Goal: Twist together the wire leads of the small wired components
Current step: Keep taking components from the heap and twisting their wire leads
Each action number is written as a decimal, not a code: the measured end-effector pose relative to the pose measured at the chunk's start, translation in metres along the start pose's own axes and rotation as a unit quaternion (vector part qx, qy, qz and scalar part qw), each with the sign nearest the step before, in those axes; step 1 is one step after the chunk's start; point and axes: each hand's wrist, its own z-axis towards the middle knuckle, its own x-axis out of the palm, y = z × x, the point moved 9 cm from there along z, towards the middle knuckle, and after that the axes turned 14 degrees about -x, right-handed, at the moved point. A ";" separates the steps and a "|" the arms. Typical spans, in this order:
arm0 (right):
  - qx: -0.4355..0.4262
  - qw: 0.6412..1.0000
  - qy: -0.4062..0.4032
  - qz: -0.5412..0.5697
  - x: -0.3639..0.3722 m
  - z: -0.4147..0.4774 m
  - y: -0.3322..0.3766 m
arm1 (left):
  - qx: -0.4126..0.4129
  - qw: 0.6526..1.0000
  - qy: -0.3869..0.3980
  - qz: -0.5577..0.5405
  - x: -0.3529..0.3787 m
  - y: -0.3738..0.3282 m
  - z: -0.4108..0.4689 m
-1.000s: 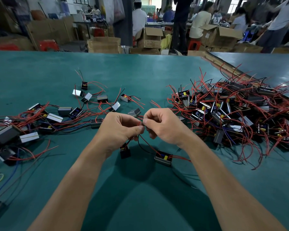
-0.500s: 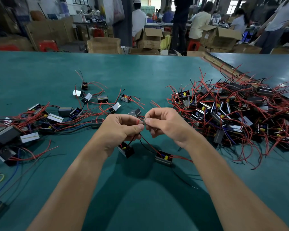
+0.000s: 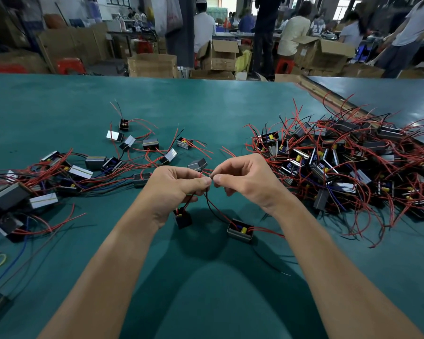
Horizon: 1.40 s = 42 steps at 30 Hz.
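left hand (image 3: pixel 174 189), right hand (image 3: pixel 247 182), each grip still pinching the wire leads (image 3: pixel 212 207), left component (image 3: pixel 182 219) turned slightly, right component (image 3: pixel 240 230) unmoved

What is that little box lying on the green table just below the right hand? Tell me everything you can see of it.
It is a small boxy component, dark with grey, metallic-looking sides. Its open top shows a yellow part and a speck of blue. It lies on the green table, and neither hand touches its body. Red wires trail from its right end along the table. Its red and black wire leads rise from the left end to where the left hand and right hand pinch them.
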 end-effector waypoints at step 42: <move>0.007 0.990 0.144 0.002 0.010 -0.007 0.004 | -0.033 0.992 0.114 0.040 0.014 0.007 -0.006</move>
